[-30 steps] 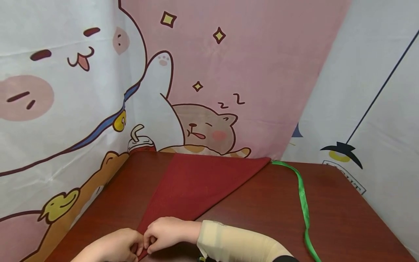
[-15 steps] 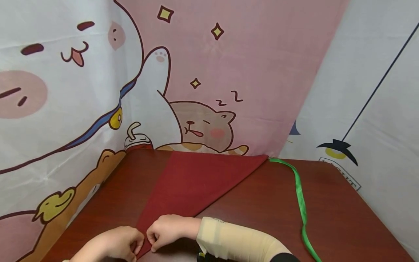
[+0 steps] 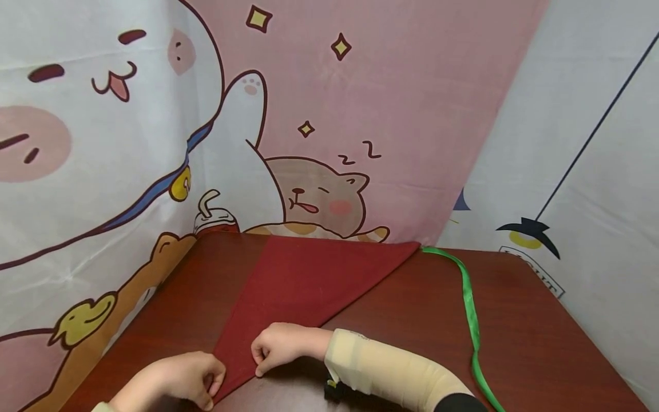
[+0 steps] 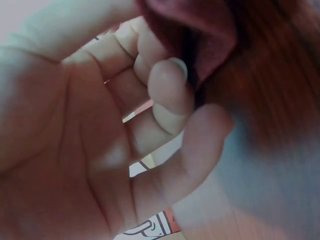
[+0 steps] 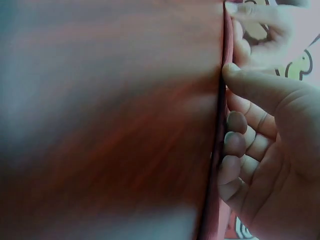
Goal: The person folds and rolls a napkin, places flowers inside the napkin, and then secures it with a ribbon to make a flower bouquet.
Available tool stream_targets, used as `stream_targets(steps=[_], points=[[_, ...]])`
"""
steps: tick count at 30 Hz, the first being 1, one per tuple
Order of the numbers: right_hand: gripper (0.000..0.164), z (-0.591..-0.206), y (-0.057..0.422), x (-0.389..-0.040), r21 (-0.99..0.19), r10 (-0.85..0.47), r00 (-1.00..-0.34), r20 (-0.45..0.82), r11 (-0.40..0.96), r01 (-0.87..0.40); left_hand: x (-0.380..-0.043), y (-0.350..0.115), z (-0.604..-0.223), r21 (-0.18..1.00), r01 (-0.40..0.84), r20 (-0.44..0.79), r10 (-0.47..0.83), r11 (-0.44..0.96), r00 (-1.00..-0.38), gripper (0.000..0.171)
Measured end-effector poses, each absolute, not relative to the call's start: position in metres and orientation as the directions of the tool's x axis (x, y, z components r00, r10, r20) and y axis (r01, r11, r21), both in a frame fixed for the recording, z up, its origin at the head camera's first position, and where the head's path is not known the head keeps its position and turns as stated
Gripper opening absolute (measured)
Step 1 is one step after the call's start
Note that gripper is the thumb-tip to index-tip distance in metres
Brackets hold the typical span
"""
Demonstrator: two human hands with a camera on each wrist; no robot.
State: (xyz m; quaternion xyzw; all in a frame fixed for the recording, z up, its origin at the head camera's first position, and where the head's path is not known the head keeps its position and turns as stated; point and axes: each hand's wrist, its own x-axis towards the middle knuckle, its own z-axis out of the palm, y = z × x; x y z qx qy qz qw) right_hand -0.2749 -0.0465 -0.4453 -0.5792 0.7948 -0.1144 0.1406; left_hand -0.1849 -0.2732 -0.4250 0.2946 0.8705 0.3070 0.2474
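Note:
A red cloth (image 3: 314, 280), triangular in outline, lies flat on the brown table (image 3: 401, 320), its narrow end toward me. My left hand (image 3: 187, 375) pinches the near corner of it. A little to the right and farther along, my right hand (image 3: 283, 346) pinches the cloth's right-hand edge. In the left wrist view, raised cloth (image 4: 215, 40) shows above the curled fingers of the left hand (image 4: 75, 125). The right wrist view has the thumb of my right hand (image 5: 285, 135) against the thin cloth edge (image 5: 228, 42), with the left hand (image 5: 265, 37) beyond.
A green ribbon (image 3: 471, 309) runs from the cloth's far right corner down the right side of the table. A printed curtain (image 3: 401, 114) with cartoon animals stands behind and to the left. A small dark object (image 3: 333, 389) sits under the right forearm.
My right hand has slid right and away along the cloth's edge, widening the gap to the left hand. The left hand stays at the near corner. The head view has shifted slightly.

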Motion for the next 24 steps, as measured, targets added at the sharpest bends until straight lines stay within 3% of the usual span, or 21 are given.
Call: stream_targets(steps=[10, 19, 24], points=[[0.025, -0.444, -0.009, -0.296, -0.385, -0.919, -0.391, -0.056, 0.382, -0.84, -0.189, -0.275, -0.425, 0.78, 0.247, -0.292, 0.684, 0.575, -0.668, 0.023], [0.026, -0.444, 0.018, -0.31, -0.436, -0.877, -0.479, -0.048, 0.45, -0.78, -0.187, -0.276, -0.426, 0.757, 0.288, -0.264, 0.678, 0.586, -0.686, 0.025], [0.025, -0.445, 0.031, -0.318, -0.459, -0.864, -0.501, -0.045, 0.463, -0.758, -0.187, -0.277, -0.426, 0.797, 0.28, -0.244, 0.709, 0.535, -0.662, 0.022]])
